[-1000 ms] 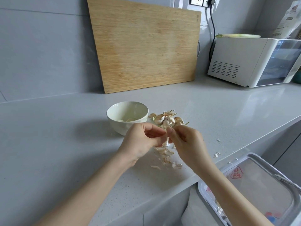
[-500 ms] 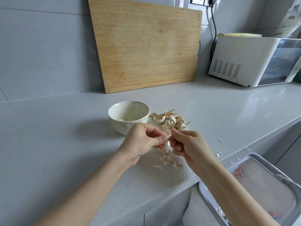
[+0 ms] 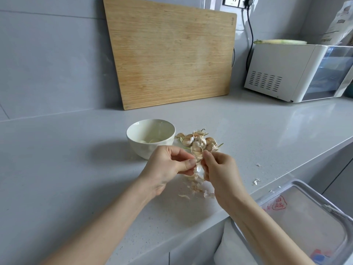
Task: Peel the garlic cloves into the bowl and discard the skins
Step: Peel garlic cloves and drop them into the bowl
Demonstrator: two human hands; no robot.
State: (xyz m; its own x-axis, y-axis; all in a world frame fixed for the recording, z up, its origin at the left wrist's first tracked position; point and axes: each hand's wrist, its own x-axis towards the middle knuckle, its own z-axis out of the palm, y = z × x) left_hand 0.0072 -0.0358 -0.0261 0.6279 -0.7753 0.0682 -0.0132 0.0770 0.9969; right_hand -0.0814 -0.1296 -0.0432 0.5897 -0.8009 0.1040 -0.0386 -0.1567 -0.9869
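A garlic clove [image 3: 198, 167] is held between both hands above the counter. My left hand [image 3: 168, 167] pinches it with thumb and curled fingers. My right hand [image 3: 219, 169] pinches its skin from the right side. Behind the hands lies a pile of unpeeled cloves [image 3: 198, 141]. A cream bowl [image 3: 150, 137] stands left of the pile with a few peeled cloves inside. Loose skins [image 3: 196, 188] are scattered on the counter under the hands.
A wooden cutting board [image 3: 172, 54] leans on the wall behind. A white appliance [image 3: 298, 71] sits at the back right. A lined bin [image 3: 305, 217] stands open below the counter's front edge, at the lower right. Small skin flakes [image 3: 257, 181] lie near that edge.
Both hands have stayed at the clove with small finger shifts; the right hand's fingers have worked at the skin and the clove has turned slightly.
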